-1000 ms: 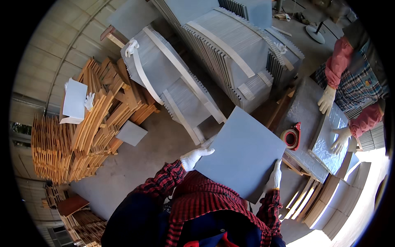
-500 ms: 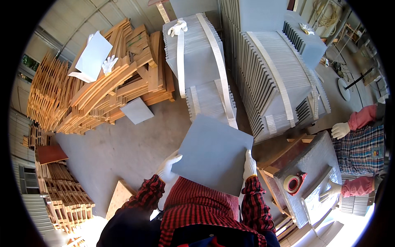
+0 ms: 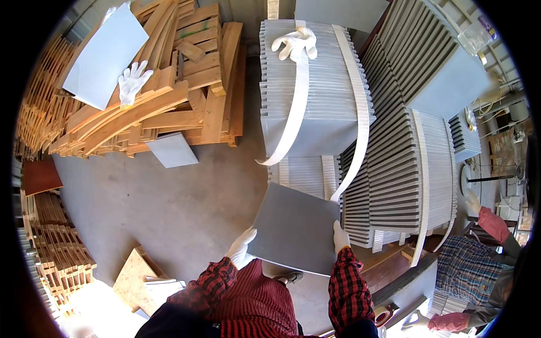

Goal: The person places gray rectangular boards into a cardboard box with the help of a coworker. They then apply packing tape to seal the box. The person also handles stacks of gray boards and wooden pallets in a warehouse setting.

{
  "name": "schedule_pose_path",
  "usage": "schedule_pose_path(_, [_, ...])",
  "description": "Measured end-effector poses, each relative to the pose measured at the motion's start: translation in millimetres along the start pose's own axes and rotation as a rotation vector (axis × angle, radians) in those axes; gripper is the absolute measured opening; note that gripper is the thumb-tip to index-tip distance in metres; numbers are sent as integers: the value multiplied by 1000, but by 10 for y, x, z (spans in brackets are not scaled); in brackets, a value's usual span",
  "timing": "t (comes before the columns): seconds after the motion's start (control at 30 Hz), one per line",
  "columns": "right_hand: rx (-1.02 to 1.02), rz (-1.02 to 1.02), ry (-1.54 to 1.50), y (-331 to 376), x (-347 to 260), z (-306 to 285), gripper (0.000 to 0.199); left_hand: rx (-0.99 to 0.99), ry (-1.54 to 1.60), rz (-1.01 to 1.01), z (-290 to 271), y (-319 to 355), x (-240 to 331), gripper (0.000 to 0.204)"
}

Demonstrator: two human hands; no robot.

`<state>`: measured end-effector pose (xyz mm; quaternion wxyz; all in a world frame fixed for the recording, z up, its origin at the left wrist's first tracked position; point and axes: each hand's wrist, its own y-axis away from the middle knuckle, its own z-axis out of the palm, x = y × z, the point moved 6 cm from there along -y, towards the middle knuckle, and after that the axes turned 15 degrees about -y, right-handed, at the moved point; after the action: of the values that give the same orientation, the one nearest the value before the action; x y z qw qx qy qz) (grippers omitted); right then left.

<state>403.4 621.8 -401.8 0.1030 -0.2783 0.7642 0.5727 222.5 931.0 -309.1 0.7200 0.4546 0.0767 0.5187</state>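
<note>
A square grey tile (image 3: 296, 228) is held flat in front of my chest. My left hand (image 3: 241, 248), in a white glove, grips its lower left edge. My right hand (image 3: 340, 237), also gloved, holds its right edge. Just beyond the tile stand strapped stacks of grey tiles (image 3: 313, 84) set on edge, with white bands around them. My sleeves are red plaid.
A pile of wooden pallet pieces (image 3: 169, 96) lies at the left, with a loose grey tile (image 3: 107, 53) and a white glove (image 3: 133, 81) on it. Another glove (image 3: 294, 43) rests on the tile stack. A person in a plaid shirt (image 3: 473, 276) works at the lower right.
My view has swung left, so the other person has slid to the lower right edge. The tile stays in both hands and now sits nearer the strapped stacks.
</note>
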Motion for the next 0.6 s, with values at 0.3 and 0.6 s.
schedule_pose_path(0.3, [-377,-459,1451,337,-1710,383,49,23,309,-62,-46,-192,13,53])
schedule_pose_path(0.6, [246,-1330,587,1147,-5730,2527,62,52,288,-36,-27,-191,83,45])
